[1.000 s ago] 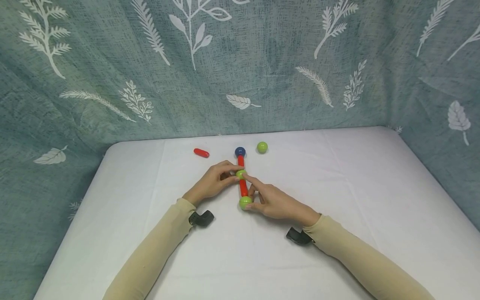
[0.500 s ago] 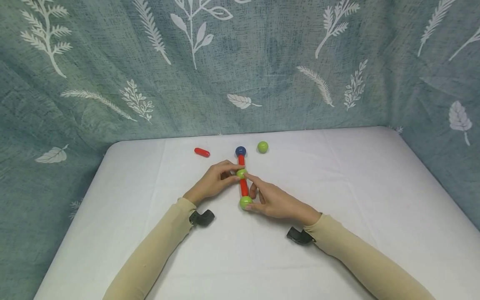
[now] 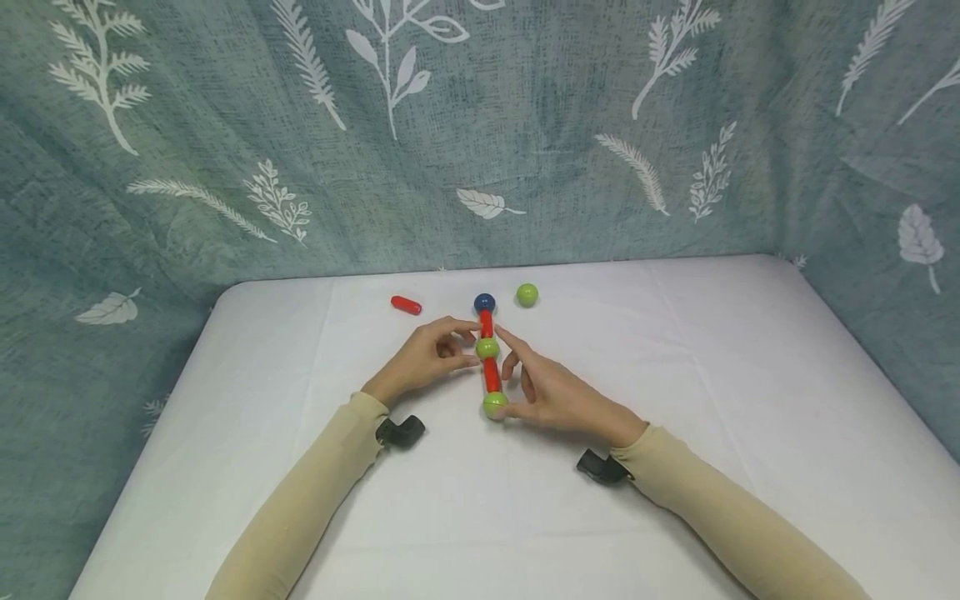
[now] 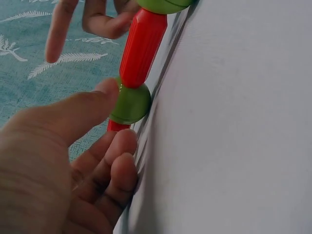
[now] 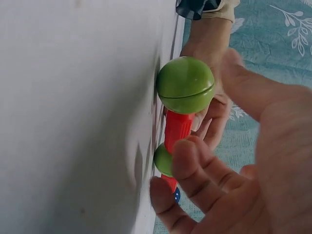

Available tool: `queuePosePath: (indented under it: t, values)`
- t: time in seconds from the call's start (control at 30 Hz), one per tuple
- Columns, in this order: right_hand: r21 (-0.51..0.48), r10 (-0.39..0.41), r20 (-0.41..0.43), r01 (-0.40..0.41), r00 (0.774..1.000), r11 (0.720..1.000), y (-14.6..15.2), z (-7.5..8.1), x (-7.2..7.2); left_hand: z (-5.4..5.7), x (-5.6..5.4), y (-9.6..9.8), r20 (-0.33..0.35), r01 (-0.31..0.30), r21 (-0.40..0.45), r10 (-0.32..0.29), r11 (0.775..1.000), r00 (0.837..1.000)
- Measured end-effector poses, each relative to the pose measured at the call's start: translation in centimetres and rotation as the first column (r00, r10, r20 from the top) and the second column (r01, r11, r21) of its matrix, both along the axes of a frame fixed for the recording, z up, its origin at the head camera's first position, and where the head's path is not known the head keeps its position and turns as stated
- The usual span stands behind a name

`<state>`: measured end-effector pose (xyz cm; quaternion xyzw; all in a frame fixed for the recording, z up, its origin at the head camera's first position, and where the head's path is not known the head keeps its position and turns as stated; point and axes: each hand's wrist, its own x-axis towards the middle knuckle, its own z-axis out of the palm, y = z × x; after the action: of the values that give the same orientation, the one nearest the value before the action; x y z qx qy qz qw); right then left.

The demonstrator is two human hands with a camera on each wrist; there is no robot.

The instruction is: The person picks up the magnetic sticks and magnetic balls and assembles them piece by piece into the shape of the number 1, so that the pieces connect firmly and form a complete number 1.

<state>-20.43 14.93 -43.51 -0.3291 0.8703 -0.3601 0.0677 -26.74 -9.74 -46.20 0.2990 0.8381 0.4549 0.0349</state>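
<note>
A straight row of toy pieces lies on the white table: a blue ball [image 3: 484, 303] at the far end, a red rod [image 3: 486, 323], a green ball [image 3: 487, 348], another red rod [image 3: 492, 377] and a nearer green ball [image 3: 493, 406]. My left hand [image 3: 429, 354] is at the left of the middle green ball, thumb and fingers parted. In the left wrist view its thumb overlaps that ball [image 4: 135, 105]. To the right, my right hand [image 3: 558, 396] has its thumb beside the nearer ball [image 5: 185, 83] and its index finger stretched toward the far rod.
A loose red rod [image 3: 407, 305] lies at the back left of the row. One more green ball [image 3: 527, 295] sits at the back right, close to the blue ball. Behind the table [image 3: 675, 350] hangs a green curtain [image 3: 555, 217] with white leaf patterns.
The left fingers and the right index finger have moved off the middle green ball. The right index finger now points farther along the row. The row stays in one line.
</note>
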Motion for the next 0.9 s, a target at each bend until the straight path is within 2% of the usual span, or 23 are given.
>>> queuePosePath:
  t: [0.17, 0.3, 0.47, 0.6, 0.77, 0.8, 0.9]
  values:
    - [0.026, -0.006, 0.025, 0.005, 1.0, 1.0, 0.2, -0.3, -0.2, 0.3, -0.1, -0.4, 0.006, -0.015, 0.007, 0.015, 1.0, 1.0]
    - [0.037, -0.005, 0.021, 0.005, 1.0, 0.999, 0.2, -0.2, -0.3, 1.3, -0.2, -1.3, 0.008, -0.06, 0.042, 0.06, 0.997, 0.998]
    - [0.046, -0.021, 0.005, 0.021, 1.0, 0.999, 0.4, 0.2, -0.3, 2.5, -1.0, -3.2, -0.02, -0.134, 0.081, 0.136, 0.988, 0.991]
    - [0.032, -0.016, -0.029, 0.017, 0.999, 0.999, 0.6, 0.5, -0.5, 3.1, -1.8, -5.3, -0.041, -0.218, 0.121, 0.224, 0.968, 0.974]
    - [0.023, 0.006, -0.068, -0.005, 0.998, 1.0, 1.0, 0.7, -0.7, 2.7, -3.0, -7.6, -0.044, -0.3, 0.134, 0.308, 0.944, 0.95]
    - [0.025, 0.013, -0.072, -0.011, 0.997, 1.0, 1.0, 0.7, -0.8, 2.9, -2.9, -7.8, -0.048, -0.304, 0.128, 0.312, 0.944, 0.949]
    - [0.024, 0.034, -0.08, -0.032, 0.996, 0.999, 1.0, 0.7, -0.7, 2.2, -3.5, -8.6, -0.052, -0.317, 0.12, 0.325, 0.941, 0.944]
